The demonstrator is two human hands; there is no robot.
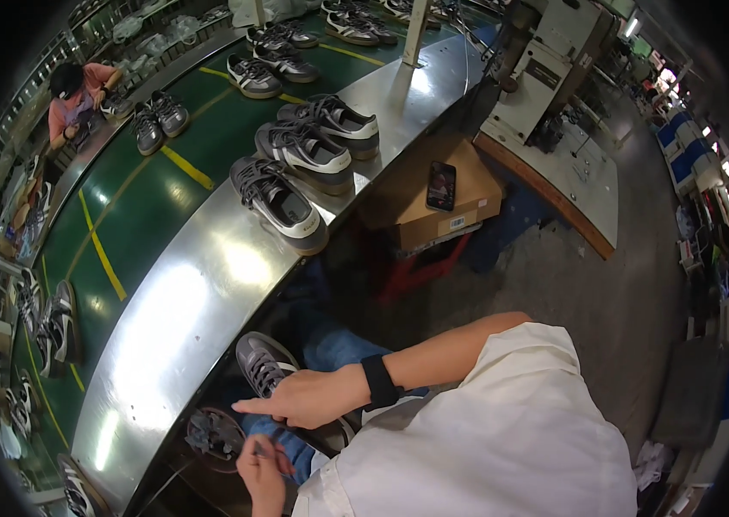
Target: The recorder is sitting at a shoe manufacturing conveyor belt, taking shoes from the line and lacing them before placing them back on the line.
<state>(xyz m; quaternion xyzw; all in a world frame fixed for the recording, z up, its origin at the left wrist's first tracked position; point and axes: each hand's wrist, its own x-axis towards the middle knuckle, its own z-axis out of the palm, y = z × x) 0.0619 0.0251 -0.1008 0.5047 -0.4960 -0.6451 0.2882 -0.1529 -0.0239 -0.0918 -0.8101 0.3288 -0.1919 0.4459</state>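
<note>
A grey lace-up sneaker (261, 362) with white stripes rests over my jeans-clad lap, toe pointing away from me. My right hand (308, 401), with a black band at the wrist, lies across it and covers its middle. Its index finger is stretched out to the left and the other fingers are partly curled or hidden; I see nothing held in it. Lower down and closer to me, my left hand (263, 465) is closed in a pinch around something small and dark that is too small to name.
Sneakers (283, 207) stand on the metal edge (166, 345) of a green conveyor (123, 215) carrying more shoes. Beside my legs is a bin of grey scraps (214, 431). A phone (441, 186) lies on a cardboard box (416, 215) near a machine (545, 77). Another person (80, 103) works across the belt.
</note>
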